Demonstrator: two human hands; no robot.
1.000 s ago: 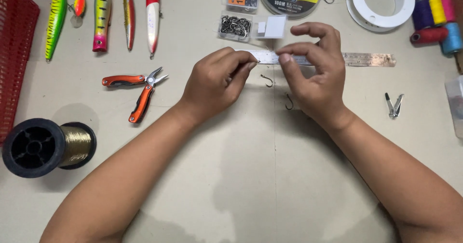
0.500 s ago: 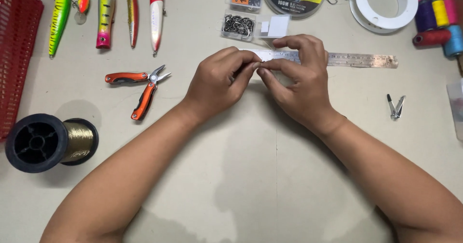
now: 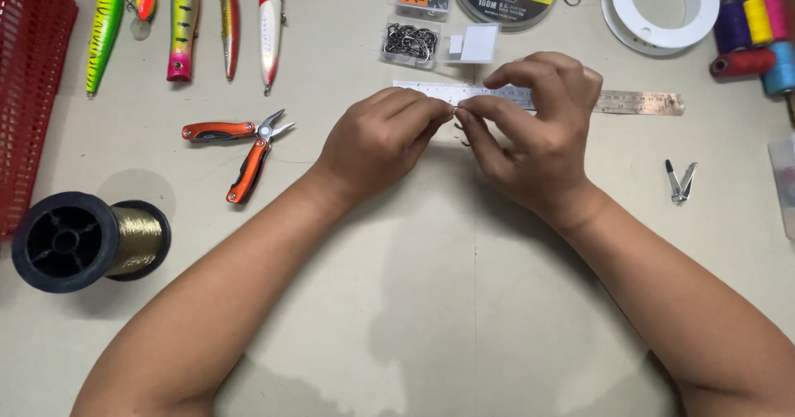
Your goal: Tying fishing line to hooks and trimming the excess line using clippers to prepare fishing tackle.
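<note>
Head view: hands [image 3: 464, 131] pinching hook [image 3: 460, 135]

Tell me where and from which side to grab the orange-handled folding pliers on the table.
Grip the orange-handled folding pliers by the lower orange handle, coming from above. The two handles are splayed apart in a V, so each lies free on the beige table, with open space around it. The metal jaws point right toward the left hand, so avoid that narrow end.

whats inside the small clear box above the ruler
A dark tangle of fish hooks fills the clear box. Any hooks lower in the pile are covered, so the number cannot be seen.
</note>
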